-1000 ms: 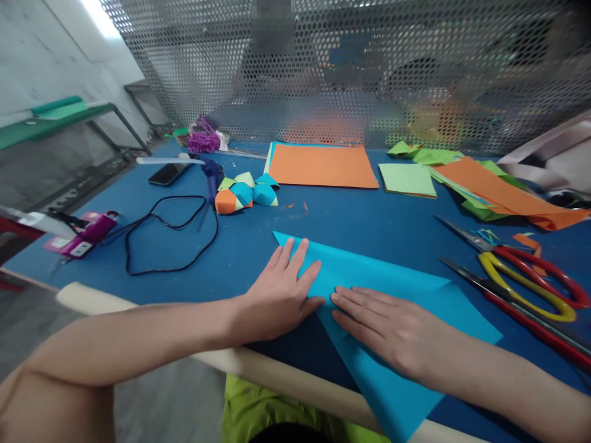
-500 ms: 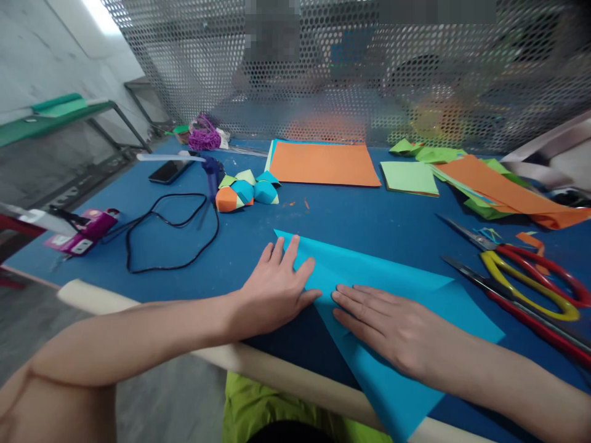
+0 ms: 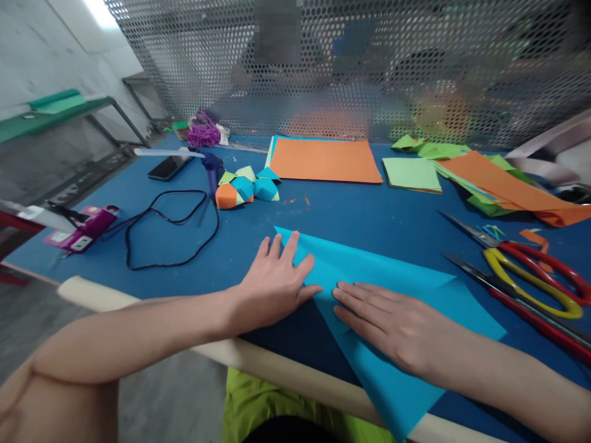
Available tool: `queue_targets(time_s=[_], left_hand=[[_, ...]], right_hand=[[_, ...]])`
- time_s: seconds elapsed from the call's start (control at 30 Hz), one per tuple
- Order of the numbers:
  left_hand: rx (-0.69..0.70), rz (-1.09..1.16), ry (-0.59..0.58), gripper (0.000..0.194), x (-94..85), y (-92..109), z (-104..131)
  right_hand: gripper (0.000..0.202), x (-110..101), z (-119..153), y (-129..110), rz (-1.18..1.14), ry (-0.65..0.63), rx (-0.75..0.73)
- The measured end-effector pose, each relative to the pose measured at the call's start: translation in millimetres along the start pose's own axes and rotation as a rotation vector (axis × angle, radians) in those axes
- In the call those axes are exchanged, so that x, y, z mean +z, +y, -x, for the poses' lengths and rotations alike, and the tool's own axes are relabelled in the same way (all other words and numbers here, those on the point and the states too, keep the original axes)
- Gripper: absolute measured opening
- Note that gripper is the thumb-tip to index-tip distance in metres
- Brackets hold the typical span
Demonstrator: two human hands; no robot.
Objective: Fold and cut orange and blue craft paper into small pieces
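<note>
The blue surface [image 3: 360, 212] carries a folded blue sheet [image 3: 388, 261] reaching its near edge. Along the far edge lie purple cord [image 3: 204, 134], an orange-topped paper stack [image 3: 325, 160], light-green squares [image 3: 410, 175] and, toward the far right corner, green and orange strips [image 3: 498, 181]. Scissors [image 3: 530, 289] lie by the right edge. Toward the left edge are a phone [image 3: 170, 167], a glue gun [image 3: 211, 171], folded paper pieces [image 3: 242, 187], a black cable [image 3: 175, 266] and a magenta power strip [image 3: 87, 231].

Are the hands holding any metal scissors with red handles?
No, the left hand and right hand both rest on bright blue paper.
</note>
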State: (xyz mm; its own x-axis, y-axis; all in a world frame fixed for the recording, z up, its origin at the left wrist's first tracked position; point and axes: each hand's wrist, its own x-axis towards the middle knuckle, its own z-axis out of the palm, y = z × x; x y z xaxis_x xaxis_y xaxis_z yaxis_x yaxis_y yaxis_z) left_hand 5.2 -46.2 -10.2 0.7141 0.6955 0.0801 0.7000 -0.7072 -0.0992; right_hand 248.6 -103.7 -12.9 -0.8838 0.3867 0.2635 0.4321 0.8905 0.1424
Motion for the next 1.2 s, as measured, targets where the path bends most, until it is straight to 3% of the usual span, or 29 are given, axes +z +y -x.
queue_targets(time_s=[0.4,0.63,1.2], left_hand=[[-0.02,0.057,-0.071,0.056,-10.1,-0.5,-4.3],[-0.03,0.05,-0.104,0.057,-9.4,0.6,-3.8],[-0.031,0.06,-0.051,0.056,-9.1,-1.3,-3.5]], right_hand=[[0.039,-2.1,-0.2,1.0,0.0,-0.02,-0.007],[0.041,11.2,8.7,-6.5,-0.043,0.018,0.083],[0.039,0.2,0.9,1.7,0.004,0.007,-0.01]])
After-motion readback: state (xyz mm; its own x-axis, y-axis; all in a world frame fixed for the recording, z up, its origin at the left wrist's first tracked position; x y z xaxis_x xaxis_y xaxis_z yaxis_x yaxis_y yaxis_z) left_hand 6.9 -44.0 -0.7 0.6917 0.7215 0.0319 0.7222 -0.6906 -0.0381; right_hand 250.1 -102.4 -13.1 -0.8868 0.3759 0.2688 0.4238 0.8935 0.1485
